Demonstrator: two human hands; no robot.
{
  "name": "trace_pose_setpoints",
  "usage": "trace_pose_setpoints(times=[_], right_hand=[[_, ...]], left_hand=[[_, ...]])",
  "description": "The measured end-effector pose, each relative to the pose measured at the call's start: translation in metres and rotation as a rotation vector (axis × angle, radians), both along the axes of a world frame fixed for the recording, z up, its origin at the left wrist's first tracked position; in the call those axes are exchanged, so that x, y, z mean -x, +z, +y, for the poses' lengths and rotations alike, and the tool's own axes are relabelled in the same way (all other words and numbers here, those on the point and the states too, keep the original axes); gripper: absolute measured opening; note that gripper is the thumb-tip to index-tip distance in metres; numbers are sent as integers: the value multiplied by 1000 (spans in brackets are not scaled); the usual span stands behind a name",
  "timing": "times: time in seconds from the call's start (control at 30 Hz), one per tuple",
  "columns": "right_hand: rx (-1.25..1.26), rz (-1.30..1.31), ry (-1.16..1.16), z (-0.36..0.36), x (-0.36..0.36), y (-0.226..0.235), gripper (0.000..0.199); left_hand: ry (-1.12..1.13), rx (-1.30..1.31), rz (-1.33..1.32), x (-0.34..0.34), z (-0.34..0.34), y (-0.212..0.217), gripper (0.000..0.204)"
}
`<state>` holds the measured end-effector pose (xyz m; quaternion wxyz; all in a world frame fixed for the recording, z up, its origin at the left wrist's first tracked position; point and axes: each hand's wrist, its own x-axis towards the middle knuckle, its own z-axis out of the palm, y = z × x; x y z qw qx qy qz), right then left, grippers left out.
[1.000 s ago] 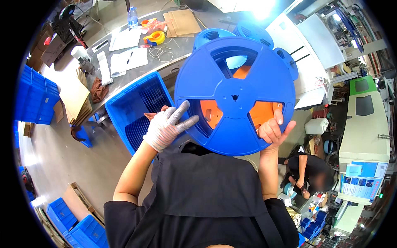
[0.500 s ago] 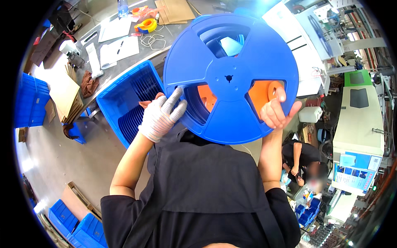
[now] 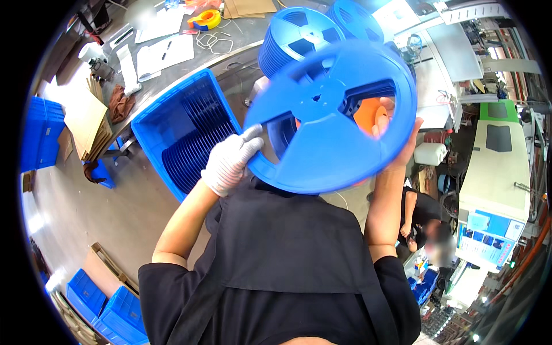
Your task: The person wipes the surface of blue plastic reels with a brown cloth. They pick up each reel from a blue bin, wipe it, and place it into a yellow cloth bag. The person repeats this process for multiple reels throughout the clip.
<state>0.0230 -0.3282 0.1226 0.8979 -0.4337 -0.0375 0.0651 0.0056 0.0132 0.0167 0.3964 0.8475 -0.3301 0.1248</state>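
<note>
A large blue plastic reel (image 3: 322, 138) with wide cut-out windows is held up in front of my chest, tilted and partly blurred. My left hand (image 3: 229, 162), in a pale knit glove, grips its left rim, fingers on the front near a window. At the right rim my bare right hand (image 3: 397, 135) holds it, partly hidden behind the reel, with fingers showing through the right window. Something orange (image 3: 370, 114) shows through that window. Left of the reel stands a blue crate (image 3: 150, 129) with many thin dark-blue discs (image 3: 190, 167) on edge.
Beyond the reel are stacks of similar blue reels (image 3: 302, 34). The grey table (image 3: 230, 60) at upper left carries papers, string and a yellow tape dispenser (image 3: 206, 20). A co-worker (image 3: 422, 213) is at lower right, near a pale machine (image 3: 494, 172). Blue crates (image 3: 43, 135) stand far left.
The reel has turned and tilted, its right side now higher, uncovering the reel stacks behind it. My right hand has shifted up and outward along the rim; my left still holds the left edge.
</note>
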Motion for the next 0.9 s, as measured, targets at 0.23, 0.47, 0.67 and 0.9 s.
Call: trace_pose_setpoints(times=[0.23, 0.47, 0.67, 0.9], right_hand=[[237, 346, -196, 19, 8, -38, 48], [301, 474, -247, 16, 32, -47, 46], [210, 472, -207, 30, 34, -59, 49], [312, 587, -212, 63, 22, -77, 49]], left_hand=[[-158, 1262, 1239, 26, 25, -7, 28], [-125, 1441, 1379, 45, 40, -41, 36], [2, 1524, 1436, 53, 48, -62, 36], [175, 1624, 1429, 61, 67, -79, 31]])
